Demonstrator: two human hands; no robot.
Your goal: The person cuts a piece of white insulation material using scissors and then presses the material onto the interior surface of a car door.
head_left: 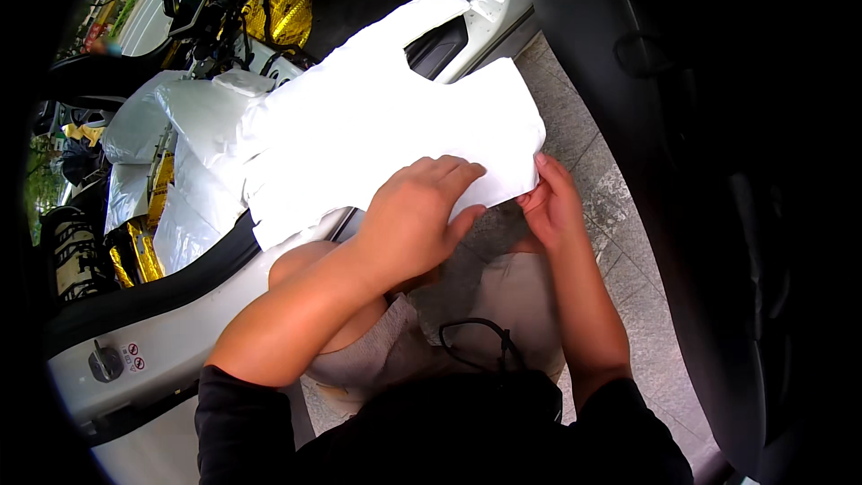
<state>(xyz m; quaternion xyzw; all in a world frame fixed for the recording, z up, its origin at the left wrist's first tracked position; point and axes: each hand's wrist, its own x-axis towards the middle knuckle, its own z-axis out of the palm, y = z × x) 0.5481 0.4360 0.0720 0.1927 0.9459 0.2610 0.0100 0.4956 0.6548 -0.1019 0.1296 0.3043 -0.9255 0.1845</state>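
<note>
A bright white sheet (341, 117), cut to an irregular shape with a notch in its far edge, spans the car's door opening in front of me. Its surface is too overexposed to show what it is made of. My left hand (413, 211) lies on the near part of the sheet, fingers stretched forward and thumb apart near the edge. At the near right corner, my right hand (552, 202) pinches the sheet's edge between thumb and fingers. The left end of the sheet rests over silvery-white wrapped material inside the car; what lies underneath is hidden.
Silvery-white padding (202, 117) and gold foil-faced sheeting (292, 0) line the stripped car interior, with loose dark wiring (247, 27). The pale door sill (171, 359) with a latch striker (105, 361) runs at left. A dark door panel (709, 216) stands at right above stone paving (620, 251).
</note>
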